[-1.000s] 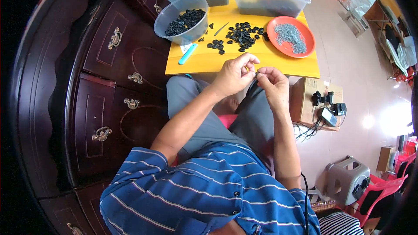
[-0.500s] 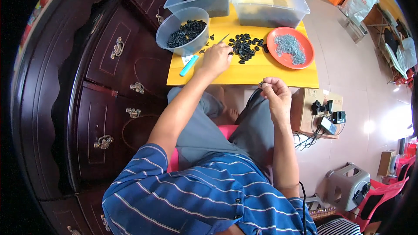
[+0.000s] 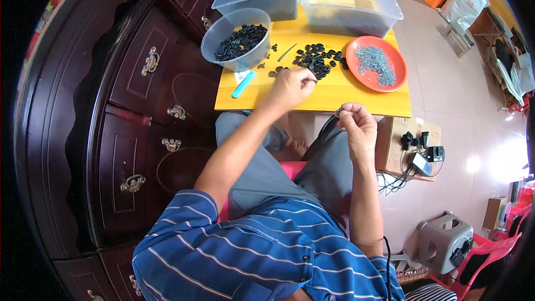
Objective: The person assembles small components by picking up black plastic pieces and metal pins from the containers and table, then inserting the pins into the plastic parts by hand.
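Observation:
My left hand point(image 3: 290, 86) reaches over the yellow tabletop point(image 3: 334, 97), its fingertips pinched at the edge of a pile of small black rings point(image 3: 316, 58). I cannot tell if a ring is between the fingers. My right hand point(image 3: 356, 125) hovers in front of the table's near edge, with thumb and forefinger closed on a small dark part point(image 3: 338, 111). An orange plate point(image 3: 390, 81) of small grey metal pieces sits to the right of the pile.
A round clear bowl point(image 3: 237, 42) of black rings stands at the table's left, two clear tubs point(image 3: 348, 3) behind. A light blue tool point(image 3: 244, 83) lies near the bowl. A dark wooden cabinet point(image 3: 134, 100) stands on my left; a cardboard box point(image 3: 409, 145) with adapters on my right.
My left hand left my right hand, reached forward to the black ring pile and stays there. My right hand kept its small part and dropped slightly toward the table's near edge.

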Demonstrator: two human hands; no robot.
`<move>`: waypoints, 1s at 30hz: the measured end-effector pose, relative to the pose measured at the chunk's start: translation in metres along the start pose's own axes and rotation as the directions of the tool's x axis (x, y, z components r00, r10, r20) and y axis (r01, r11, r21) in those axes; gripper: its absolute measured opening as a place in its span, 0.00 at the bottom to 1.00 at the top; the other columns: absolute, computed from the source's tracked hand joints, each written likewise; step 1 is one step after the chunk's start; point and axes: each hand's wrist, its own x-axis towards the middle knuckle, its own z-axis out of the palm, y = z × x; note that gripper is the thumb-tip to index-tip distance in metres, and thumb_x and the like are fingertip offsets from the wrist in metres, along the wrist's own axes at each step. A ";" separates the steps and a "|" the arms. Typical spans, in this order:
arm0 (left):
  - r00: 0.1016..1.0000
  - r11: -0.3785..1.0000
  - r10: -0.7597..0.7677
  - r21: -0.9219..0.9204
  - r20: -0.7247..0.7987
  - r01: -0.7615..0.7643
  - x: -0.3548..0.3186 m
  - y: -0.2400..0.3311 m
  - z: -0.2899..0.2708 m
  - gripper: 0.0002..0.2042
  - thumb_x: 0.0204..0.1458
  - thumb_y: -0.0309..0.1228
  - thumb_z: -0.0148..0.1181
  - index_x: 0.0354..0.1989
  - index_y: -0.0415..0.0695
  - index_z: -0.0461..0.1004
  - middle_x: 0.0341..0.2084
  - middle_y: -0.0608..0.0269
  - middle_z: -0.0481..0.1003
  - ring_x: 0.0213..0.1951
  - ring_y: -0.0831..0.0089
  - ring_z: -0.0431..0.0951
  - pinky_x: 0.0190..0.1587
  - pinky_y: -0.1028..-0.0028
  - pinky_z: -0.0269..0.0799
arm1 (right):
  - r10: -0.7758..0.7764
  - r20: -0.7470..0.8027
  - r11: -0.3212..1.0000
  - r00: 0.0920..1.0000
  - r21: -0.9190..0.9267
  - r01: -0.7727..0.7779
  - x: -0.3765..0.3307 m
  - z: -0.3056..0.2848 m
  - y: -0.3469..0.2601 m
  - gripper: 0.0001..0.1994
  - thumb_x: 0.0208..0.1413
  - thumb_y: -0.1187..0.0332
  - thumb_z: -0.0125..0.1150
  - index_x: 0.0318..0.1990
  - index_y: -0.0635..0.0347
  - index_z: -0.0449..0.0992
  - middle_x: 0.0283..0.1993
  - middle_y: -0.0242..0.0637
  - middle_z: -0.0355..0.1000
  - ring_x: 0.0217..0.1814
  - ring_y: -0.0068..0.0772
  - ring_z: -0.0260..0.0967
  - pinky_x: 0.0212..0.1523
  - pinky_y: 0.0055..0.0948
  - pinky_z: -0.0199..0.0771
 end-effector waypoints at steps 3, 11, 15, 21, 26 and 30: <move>0.975 0.948 -0.194 -0.235 0.110 0.215 -0.028 0.028 0.013 0.06 0.54 0.23 0.58 0.39 0.38 0.76 0.22 0.66 0.75 0.24 0.82 0.74 0.30 0.76 0.72 | -0.012 -0.006 1.000 1.000 0.018 0.013 -0.001 0.002 -0.002 0.06 0.61 0.74 0.61 0.45 0.61 0.76 0.37 0.32 0.79 0.31 0.17 0.71 0.35 0.17 0.69; 0.915 0.697 -0.314 -0.594 0.252 0.402 -0.062 0.046 0.040 0.07 0.62 0.22 0.52 0.46 0.37 0.74 0.32 0.67 0.76 0.29 0.86 0.73 0.33 0.81 0.73 | 0.016 0.012 0.997 1.000 0.070 -0.017 -0.002 -0.001 -0.001 0.06 0.62 0.73 0.60 0.45 0.61 0.76 0.37 0.31 0.78 0.32 0.17 0.72 0.35 0.17 0.69; 0.919 0.581 -0.297 -0.714 0.261 0.391 -0.064 0.052 0.044 0.09 0.60 0.19 0.55 0.48 0.36 0.74 0.34 0.66 0.77 0.32 0.85 0.76 0.37 0.82 0.75 | 0.065 -0.001 0.984 0.998 0.165 -0.064 -0.002 0.002 -0.003 0.06 0.62 0.73 0.60 0.45 0.60 0.75 0.37 0.31 0.76 0.33 0.19 0.74 0.35 0.18 0.70; 0.960 0.674 -0.219 -0.684 0.174 0.278 -0.062 0.055 0.035 0.13 0.56 0.16 0.59 0.49 0.35 0.74 0.35 0.67 0.78 0.34 0.84 0.79 0.38 0.82 0.77 | 0.096 0.004 0.975 0.995 0.202 -0.095 -0.002 0.001 -0.006 0.06 0.63 0.73 0.59 0.46 0.61 0.75 0.37 0.32 0.77 0.35 0.20 0.74 0.36 0.19 0.72; 0.968 0.780 -0.225 -0.575 0.108 0.246 -0.059 0.064 0.027 0.13 0.54 0.17 0.62 0.48 0.37 0.76 0.31 0.70 0.77 0.32 0.86 0.78 0.36 0.82 0.75 | 0.095 0.006 0.971 0.995 0.218 -0.094 -0.002 0.002 -0.007 0.06 0.62 0.75 0.60 0.45 0.63 0.75 0.37 0.34 0.78 0.34 0.21 0.75 0.36 0.19 0.71; 0.976 0.805 -0.193 -0.553 0.096 0.214 -0.057 0.064 0.022 0.13 0.52 0.18 0.64 0.47 0.37 0.77 0.30 0.71 0.76 0.29 0.87 0.76 0.34 0.82 0.73 | 0.047 0.023 0.985 0.999 0.167 -0.050 -0.002 0.002 -0.003 0.06 0.61 0.75 0.60 0.45 0.63 0.75 0.36 0.33 0.78 0.34 0.20 0.74 0.36 0.18 0.71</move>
